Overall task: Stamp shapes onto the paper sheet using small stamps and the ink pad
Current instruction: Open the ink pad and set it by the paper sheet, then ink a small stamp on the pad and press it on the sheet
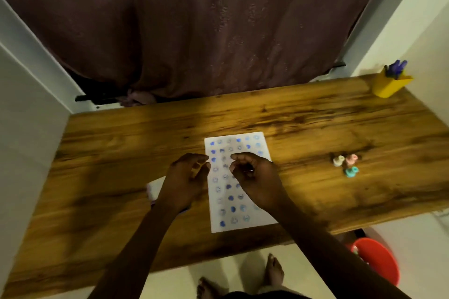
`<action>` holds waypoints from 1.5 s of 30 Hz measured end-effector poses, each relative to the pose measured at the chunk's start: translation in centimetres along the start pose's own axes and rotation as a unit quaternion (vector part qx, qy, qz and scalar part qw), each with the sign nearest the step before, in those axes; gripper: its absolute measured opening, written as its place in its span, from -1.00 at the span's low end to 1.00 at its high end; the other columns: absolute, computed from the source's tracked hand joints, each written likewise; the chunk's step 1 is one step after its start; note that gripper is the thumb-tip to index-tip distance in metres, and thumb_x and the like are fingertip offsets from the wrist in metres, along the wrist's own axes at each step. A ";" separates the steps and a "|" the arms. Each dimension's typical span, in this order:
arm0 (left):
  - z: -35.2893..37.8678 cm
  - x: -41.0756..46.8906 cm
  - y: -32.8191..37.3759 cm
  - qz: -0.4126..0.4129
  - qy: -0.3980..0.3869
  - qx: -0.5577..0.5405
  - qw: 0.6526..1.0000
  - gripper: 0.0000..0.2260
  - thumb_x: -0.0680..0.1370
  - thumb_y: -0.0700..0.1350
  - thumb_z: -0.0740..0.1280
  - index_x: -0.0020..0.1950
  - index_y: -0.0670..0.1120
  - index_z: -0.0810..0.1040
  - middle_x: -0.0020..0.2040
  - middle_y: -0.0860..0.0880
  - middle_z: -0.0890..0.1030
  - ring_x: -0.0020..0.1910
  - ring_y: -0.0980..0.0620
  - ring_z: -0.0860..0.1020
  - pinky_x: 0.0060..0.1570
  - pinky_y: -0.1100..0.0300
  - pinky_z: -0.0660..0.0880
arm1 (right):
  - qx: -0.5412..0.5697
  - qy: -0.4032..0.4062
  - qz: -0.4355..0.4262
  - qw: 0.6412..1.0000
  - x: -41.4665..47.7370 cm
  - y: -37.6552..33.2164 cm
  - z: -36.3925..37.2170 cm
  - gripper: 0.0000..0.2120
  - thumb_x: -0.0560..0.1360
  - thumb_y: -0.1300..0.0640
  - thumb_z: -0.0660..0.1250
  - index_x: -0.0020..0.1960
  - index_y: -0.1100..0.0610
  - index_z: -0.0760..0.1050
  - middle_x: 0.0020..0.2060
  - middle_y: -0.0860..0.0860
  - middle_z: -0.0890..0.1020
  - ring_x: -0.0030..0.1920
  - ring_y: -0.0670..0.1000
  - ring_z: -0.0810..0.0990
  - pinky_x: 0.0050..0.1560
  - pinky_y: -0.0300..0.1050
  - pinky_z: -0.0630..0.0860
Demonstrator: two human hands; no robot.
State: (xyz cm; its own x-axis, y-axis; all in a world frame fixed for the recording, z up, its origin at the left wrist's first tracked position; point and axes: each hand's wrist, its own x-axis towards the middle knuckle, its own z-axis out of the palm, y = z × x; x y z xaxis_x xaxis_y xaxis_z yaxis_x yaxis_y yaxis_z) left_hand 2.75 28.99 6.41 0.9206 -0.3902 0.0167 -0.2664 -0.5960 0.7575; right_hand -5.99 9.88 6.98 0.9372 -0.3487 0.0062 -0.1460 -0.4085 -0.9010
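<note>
Hovering over the stamped paper sheet (239,201), both hands curl loosely, gripping nothing.

Dim, warm indoor light, source prob. overhead. Soft shadows under both forearms on wooden desk (315,128). Motion blur on left hand (184,182) & right hand (255,177). Wide-angle bowing at edges; curtain (194,19) dark, low detail.

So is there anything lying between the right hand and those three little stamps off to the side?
Nothing visible. The right hand hovers over the paper sheet, and only bare wooden table lies between it and the small stamps to its right. The yellow pen holder stands far off at the back corner.
</note>
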 end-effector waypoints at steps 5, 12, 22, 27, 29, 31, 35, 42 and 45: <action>5.3 1.3 4.6 0.036 -0.029 -0.022 0.999 -0.78 0.62 0.01 0.37 0.25 0.03 0.65 0.22 0.09 0.65 0.08 0.16 0.62 0.00 0.24 0.59 | 0.011 0.045 0.013 0.999 -0.1 1.6 -5.4 -0.77 0.56 0.12 0.43 0.21 0.08 0.65 -0.01 -0.07 0.74 0.00 -0.13 0.71 0.05 -0.12 0.69; 12.6 2.6 9.5 0.060 -0.079 -0.059 0.993 -0.79 0.63 -0.03 0.38 0.25 0.04 0.65 0.16 0.13 0.67 0.07 0.20 0.62 0.00 0.30 0.59 | -0.040 0.063 0.022 0.997 0.2 5.3 -13.3 -0.78 0.54 0.16 0.42 0.17 0.00 0.63 -0.10 -0.12 0.74 -0.08 -0.17 0.71 -0.02 -0.18 0.66; 21.9 3.3 13.1 0.049 -0.162 -0.053 0.984 -0.76 0.61 -0.12 0.41 0.26 -0.13 0.63 0.20 -0.09 0.68 0.17 0.05 0.61 0.17 0.26 0.45 | -0.289 0.033 0.024 0.956 2.8 11.7 -22.2 -0.61 0.49 0.12 0.41 0.32 0.05 0.58 0.16 0.02 0.70 0.17 0.07 0.65 0.10 0.01 0.63; 25.1 3.8 13.4 0.010 -0.195 -0.036 0.980 -0.74 0.63 -0.16 0.37 0.30 -0.18 0.60 0.19 -0.09 0.66 0.18 0.05 0.60 0.10 0.40 0.38 | -0.445 -0.010 0.002 0.896 4.0 14.3 -24.5 -0.58 0.49 0.07 0.40 0.35 0.00 0.57 0.14 -0.01 0.70 0.23 0.12 0.53 0.09 0.03 0.58; 25.6 3.7 13.6 0.026 -0.177 -0.043 0.983 -0.76 0.60 -0.06 0.41 0.25 -0.05 0.64 0.13 0.06 0.68 0.07 0.20 0.58 0.13 0.26 0.48 | -0.474 -0.020 -0.002 0.880 4.5 15.0 -24.9 -0.62 0.50 0.02 0.38 0.31 -0.02 0.58 0.12 -0.02 0.70 0.23 0.12 0.53 0.12 0.07 0.56; 25.7 3.5 13.8 0.027 -0.167 -0.048 0.984 -0.75 0.58 0.00 0.39 0.21 -0.07 0.66 0.12 -0.01 0.71 0.05 0.16 0.60 0.13 0.21 0.47 | -0.498 -0.034 -0.010 0.866 4.9 15.6 -25.0 -0.68 0.52 -0.01 0.36 0.26 -0.03 0.61 0.10 -0.02 0.70 0.22 0.11 0.53 0.16 0.07 0.52; 25.6 3.6 14.0 0.053 -0.123 0.002 0.991 -0.75 0.59 -0.02 0.41 0.19 -0.12 0.68 0.10 -0.11 0.73 0.07 -0.04 0.67 0.13 0.20 0.40 | -0.516 -0.059 -0.024 0.854 5.5 16.6 -25.3 -0.77 0.56 -0.02 0.31 0.16 -0.03 0.65 0.08 -0.02 0.70 0.20 0.10 0.52 0.18 0.04 0.47; 24.4 3.8 14.8 0.046 -0.113 -0.057 0.991 -0.67 0.59 -0.04 0.44 0.35 -0.06 0.60 0.21 -0.01 0.69 0.18 0.06 0.65 0.21 0.21 0.55 | -0.381 -0.015 -0.041 0.924 5.8 15.2 -25.2 -0.82 0.54 -0.10 0.39 -0.02 -0.04 0.70 -0.11 -0.05 0.72 0.00 0.05 0.57 -0.07 -0.04 0.50; 23.4 4.3 14.9 0.036 -0.095 -0.089 0.991 -0.55 0.60 -0.04 0.42 0.49 -0.01 0.49 0.32 0.06 0.62 0.26 0.19 0.58 0.28 0.22 0.50 | -0.183 -0.033 0.033 0.982 6.0 13.1 -24.3 -0.75 0.50 -0.16 0.46 -0.04 0.01 0.72 -0.19 -0.08 0.73 -0.19 -0.06 0.64 -0.21 -0.09 0.52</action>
State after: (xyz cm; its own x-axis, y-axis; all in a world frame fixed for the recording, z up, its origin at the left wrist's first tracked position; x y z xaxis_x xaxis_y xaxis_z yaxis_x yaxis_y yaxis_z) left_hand -3.95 2.03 2.51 0.8264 -0.5620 -0.0344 -0.2597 -0.4347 0.8623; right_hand -9.94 -18.07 5.79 0.9386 -0.3343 -0.0852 -0.2994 -0.6663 -0.6829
